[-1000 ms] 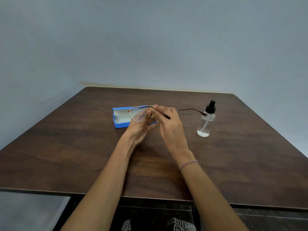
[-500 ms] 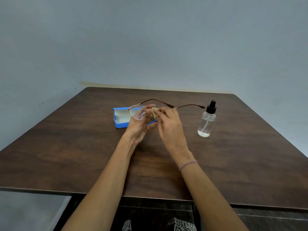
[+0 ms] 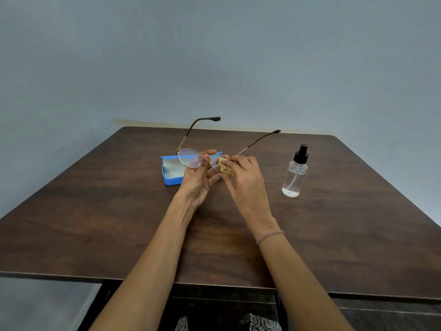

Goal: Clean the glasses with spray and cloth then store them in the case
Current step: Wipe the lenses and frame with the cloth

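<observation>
Metal-framed glasses [image 3: 190, 158] hover over the blue case [image 3: 170, 181] toward the far edge of the desk [image 3: 119, 223], left hand [image 3: 196, 185] pinching the bridge, right hand [image 3: 247, 180] clamping the cloth [image 3: 224, 167] against one lens; hard rubbing could bend the thin frame or twist it free.

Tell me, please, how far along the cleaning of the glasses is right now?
Spraying looks done: the spray bottle stands set down, untouched. In hand: the left hand holds the glasses near the bridge while the right hand presses a tan cloth to one lens. Left: finishing the lenses, folding the open temples and putting the glasses into the open blue case.
</observation>
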`<state>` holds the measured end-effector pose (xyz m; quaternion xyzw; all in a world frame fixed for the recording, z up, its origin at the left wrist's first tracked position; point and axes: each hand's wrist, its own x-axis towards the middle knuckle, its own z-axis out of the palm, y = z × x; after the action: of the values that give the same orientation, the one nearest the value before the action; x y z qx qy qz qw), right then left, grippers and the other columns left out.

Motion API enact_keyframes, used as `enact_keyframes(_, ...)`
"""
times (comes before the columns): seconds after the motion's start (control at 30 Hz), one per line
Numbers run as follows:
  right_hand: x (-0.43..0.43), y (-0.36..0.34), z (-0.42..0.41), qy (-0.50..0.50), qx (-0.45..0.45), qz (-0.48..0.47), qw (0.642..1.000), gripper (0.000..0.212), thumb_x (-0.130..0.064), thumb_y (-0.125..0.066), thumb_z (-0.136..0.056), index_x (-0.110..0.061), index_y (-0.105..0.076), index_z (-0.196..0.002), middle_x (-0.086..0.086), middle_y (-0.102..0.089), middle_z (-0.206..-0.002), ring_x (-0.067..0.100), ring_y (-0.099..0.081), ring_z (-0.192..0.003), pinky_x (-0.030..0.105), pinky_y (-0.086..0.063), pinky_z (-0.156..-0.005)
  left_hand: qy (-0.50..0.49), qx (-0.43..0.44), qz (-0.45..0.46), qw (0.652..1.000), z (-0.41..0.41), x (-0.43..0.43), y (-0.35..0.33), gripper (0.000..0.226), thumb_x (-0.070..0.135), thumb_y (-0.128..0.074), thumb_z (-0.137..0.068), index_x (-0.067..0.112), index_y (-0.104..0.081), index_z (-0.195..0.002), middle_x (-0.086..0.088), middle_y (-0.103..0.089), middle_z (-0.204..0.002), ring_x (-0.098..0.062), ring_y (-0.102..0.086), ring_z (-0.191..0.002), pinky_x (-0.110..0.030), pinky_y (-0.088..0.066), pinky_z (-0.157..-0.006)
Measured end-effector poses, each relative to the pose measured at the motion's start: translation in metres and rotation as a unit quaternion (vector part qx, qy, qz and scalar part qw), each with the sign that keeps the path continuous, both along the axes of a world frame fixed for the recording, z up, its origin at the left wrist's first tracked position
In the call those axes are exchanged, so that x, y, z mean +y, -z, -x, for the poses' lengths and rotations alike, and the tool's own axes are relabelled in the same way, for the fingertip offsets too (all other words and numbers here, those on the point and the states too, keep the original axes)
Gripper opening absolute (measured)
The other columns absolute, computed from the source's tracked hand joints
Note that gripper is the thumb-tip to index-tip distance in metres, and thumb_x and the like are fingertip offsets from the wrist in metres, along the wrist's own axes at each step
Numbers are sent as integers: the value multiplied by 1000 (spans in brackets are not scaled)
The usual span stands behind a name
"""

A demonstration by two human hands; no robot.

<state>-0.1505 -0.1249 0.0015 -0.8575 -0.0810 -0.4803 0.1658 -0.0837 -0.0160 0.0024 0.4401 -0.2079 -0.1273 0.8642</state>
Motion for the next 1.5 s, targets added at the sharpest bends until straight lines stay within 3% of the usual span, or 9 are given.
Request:
enact_keyframes(0.23, 3, -4, 5, -13, -30, 59, 998, 19, -3, -67, -83, 0, -68, -101, 9, -66, -99, 21, -48, -89, 30, -49, -78, -13, 27, -13, 999, 0, -2, -1, 44, 42, -67, -59, 12, -60, -90, -2, -69, -75, -9, -68, -62, -19, -55, -53)
enact_keyframes(0.4, 2, -8, 7, -12, -46, 56, 997, 19, 1, -60, -84, 2, -66, -102, 11, -65, -98, 24, -49, -89, 32, -47, -79, -10, 33, -64, 997, 1, -1, 0, 28, 28, -40, -98, 13, -64, -103, -9, -62, -89, -11, -68, -64, -20, -56, -55)
enact_keyframes(0.5, -1, -10, 8, -12, -50, 30, 998, 19, 1, -57, -85, 2, -66, -102, 12, -65, -97, 22, -47, -93, 30, -46, -82, -2, 13, -88, 996, 4, -1, -4, 27, 28, -41, -98, 17, -62, -111, -3, -72, -77, -14, -71, -69, -24, -57, -60)
enact_keyframes(0.73, -13, -14, 7, -40, -53, -88, 994, 16, 3, -62, -85, -2, -68, -98, 5, -64, -91, 15, -46, -91, 20, -43, -81, -57, -39, -103, 992, 5, 0, -5, 27, 35, -63, -75, 23, -71, -98, 2, -74, -92, -15, -70, -91, -33, -59, -73)
enact_keyframes(1.0, -22, -20, 7, -80, -2, -129, 988, 9, -7, -65, -86, -8, -70, -94, -8, -61, -88, 5, -45, -86, 3, -34, -77, -97, -35, -84, 991, 6, 1, -9, 31, 4, -56, -88, 27, -75, -81, 9, -72, -70, 0, -67, -73, -20, -55, -59)
enact_keyframes(1.17, -34, -31, 13, -104, 93, -162, 977, 11, -14, -64, -88, -9, -71, -95, -7, -63, -86, 17, -55, -84, 12, -41, -68, -71, -40, -53, 995, 6, -1, -8, 36, -3, -53, -87, 21, -75, -73, 8, -69, -64, 0, -60, -58, -16, -49, -49)
enact_keyframes(1.3, -47, -44, 20, -145, 187, -221, 946, 12, -23, -62, -88, -18, -71, -95, 2, -69, -89, 25, -63, -89, 43, -52, -78, -35, -43, -41, 998, 11, -4, -10, 27, -3, -51, -87, 12, -72, -77, 7, -71, -70, 0, -59, -58, -17, -50, -49)
enact_keyframes(1.43, -57, -65, 30, -177, 251, -235, 922, 15, -16, -61, -91, -14, -70, -102, 2, -72, -92, 13, -66, -86, 36, -53, -85, -2, -49, -17, 999, 15, -10, -15, 39, -4, -52, -84, 19, -76, -64, 8, -73, -73, -1, -63, -63, -17, -51, -49)
enact_keyframes(1.5, -62, -75, 32, -206, 270, -246, 908, 17, -18, -59, -92, -14, -71, -104, 2, -73, -91, 14, -67, -86, 34, -52, -86, 16, -62, 1, 998, 16, -13, -24, 18, 6, -67, -70, 20, -77, -64, 8, -73, -73, -2, -67, -69, -18, -53, -52)
